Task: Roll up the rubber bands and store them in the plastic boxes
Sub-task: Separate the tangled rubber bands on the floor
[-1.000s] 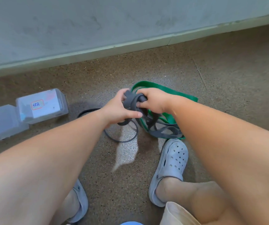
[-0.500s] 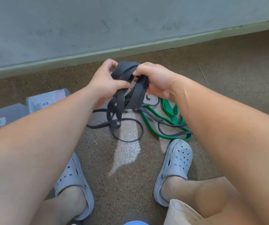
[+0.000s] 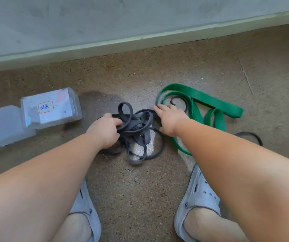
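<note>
Head view: black bands (image 3: 136, 130) are down on the floor again, no longer lifted. Left hand (image 3: 105, 131) grips the tangle. Right hand (image 3: 170, 119) has let go, fingers spread, beside green band (image 3: 201, 102). Boxes (image 3: 52, 109) sit left of my left hand. Rolling not begun, I judge.

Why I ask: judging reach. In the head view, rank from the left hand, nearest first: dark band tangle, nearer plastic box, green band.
1. Dark band tangle, gripped by the left hand.
2. Nearer plastic box, on its left.
3. Green band, far right.
</note>
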Action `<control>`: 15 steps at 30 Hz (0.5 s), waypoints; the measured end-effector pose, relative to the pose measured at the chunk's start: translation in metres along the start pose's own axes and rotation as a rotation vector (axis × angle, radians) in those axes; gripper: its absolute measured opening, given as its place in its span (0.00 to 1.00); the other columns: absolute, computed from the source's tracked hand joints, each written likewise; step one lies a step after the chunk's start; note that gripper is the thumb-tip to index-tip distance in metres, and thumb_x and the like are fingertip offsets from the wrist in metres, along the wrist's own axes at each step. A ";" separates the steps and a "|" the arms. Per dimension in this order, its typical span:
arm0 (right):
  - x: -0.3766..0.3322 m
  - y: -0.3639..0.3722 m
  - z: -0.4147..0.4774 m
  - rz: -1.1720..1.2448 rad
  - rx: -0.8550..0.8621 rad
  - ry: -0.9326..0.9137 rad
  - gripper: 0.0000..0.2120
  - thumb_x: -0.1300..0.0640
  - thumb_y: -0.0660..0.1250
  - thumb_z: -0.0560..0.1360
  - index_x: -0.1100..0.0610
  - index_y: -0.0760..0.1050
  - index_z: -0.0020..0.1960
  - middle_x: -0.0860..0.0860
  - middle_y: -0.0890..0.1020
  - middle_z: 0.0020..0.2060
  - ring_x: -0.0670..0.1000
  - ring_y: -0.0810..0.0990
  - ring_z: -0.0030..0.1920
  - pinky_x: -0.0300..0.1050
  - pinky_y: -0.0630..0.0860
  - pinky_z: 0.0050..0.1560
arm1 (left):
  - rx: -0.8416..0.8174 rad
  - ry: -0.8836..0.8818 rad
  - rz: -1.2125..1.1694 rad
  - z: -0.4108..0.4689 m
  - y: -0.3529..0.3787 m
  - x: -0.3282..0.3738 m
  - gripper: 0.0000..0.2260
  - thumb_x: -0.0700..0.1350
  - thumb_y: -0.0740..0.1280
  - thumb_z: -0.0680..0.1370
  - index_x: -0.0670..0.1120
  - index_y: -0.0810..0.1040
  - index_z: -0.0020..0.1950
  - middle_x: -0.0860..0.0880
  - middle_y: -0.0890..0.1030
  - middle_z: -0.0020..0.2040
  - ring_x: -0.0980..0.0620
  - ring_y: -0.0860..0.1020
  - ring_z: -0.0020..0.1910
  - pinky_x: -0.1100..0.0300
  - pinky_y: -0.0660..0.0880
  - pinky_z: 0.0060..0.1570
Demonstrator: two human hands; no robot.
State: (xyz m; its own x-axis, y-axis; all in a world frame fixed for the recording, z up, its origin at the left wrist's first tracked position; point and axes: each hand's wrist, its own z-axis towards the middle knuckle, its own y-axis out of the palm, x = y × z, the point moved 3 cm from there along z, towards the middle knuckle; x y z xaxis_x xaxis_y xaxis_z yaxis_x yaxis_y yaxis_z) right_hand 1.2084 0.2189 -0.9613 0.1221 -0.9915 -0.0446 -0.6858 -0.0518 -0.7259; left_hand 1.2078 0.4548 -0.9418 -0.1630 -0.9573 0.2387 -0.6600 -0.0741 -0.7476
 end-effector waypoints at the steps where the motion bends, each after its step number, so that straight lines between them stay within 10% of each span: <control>1: -0.002 0.002 0.002 -0.047 0.049 0.014 0.37 0.52 0.63 0.79 0.51 0.47 0.82 0.55 0.54 0.80 0.64 0.57 0.77 0.62 0.63 0.73 | -0.017 0.006 0.009 0.002 0.006 0.000 0.08 0.47 0.70 0.77 0.54 0.79 0.56 0.47 0.70 0.55 0.41 0.76 0.54 0.48 0.75 0.56; 7: 0.002 0.005 -0.001 0.030 0.229 0.022 0.15 0.63 0.56 0.80 0.56 0.69 0.65 0.59 0.67 0.58 0.64 0.73 0.57 0.55 0.70 0.44 | -0.047 0.004 0.108 0.005 0.024 0.006 0.14 0.55 0.71 0.75 0.55 0.79 0.59 0.47 0.69 0.59 0.42 0.73 0.60 0.46 0.75 0.59; 15: 0.011 -0.017 -0.025 0.309 0.235 -0.019 0.09 0.59 0.61 0.80 0.55 0.72 0.60 0.57 0.81 0.54 0.61 0.79 0.54 0.51 0.75 0.51 | 0.182 -0.036 0.002 -0.005 0.001 0.027 0.54 0.74 0.74 0.56 0.56 0.58 0.76 0.44 0.68 0.70 0.38 0.69 0.68 0.40 0.71 0.66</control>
State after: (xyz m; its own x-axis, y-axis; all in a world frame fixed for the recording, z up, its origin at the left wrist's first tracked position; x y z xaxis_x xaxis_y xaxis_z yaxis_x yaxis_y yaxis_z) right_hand 1.2030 0.2063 -0.9324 -0.0496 -0.9536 -0.2970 -0.5094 0.2799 -0.8137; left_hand 1.1997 0.4302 -0.9329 -0.1362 -0.9666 0.2170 -0.5156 -0.1179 -0.8487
